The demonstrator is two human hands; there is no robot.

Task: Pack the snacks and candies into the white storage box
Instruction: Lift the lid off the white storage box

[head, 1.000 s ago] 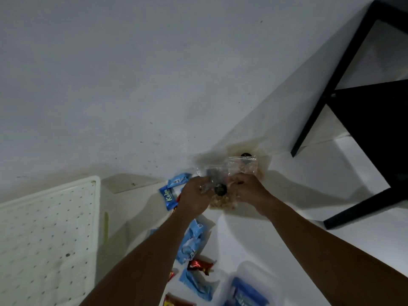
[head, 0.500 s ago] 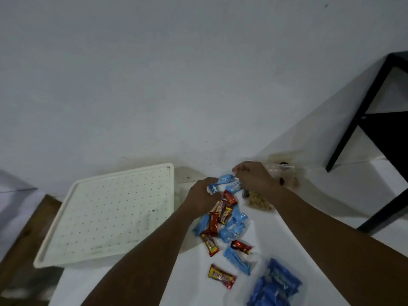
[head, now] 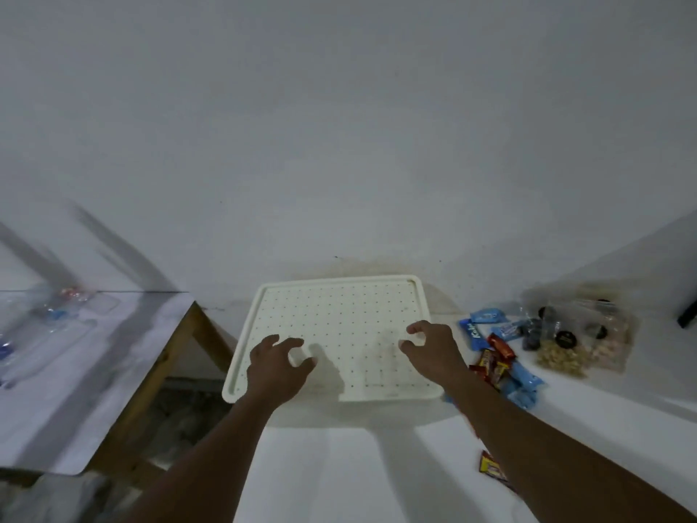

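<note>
The white storage box (head: 339, 296) stands against the wall with its flat, dotted lid on. My left hand (head: 277, 366) hovers over the lid's near left part, fingers curled and apart, holding nothing. Over the lid's right side my right hand (head: 433, 347) is also empty, fingers spread. To the right of the box lie blue wrapped candies (head: 486, 317), red and yellow candy bars (head: 494, 362) and clear bags of nuts and snacks (head: 581, 341). One red and yellow bar (head: 490, 466) lies near my right forearm.
The box and snacks rest on a white table (head: 358, 477) against a grey wall. To the left stands a second table with a wooden frame (head: 177, 352), its blurred top carrying clear plastic items. A dark object (head: 686, 315) shows at the far right edge.
My view has swung left. Both hands have left the candy pile and the snack bag and now hover over the box lid, empty.
</note>
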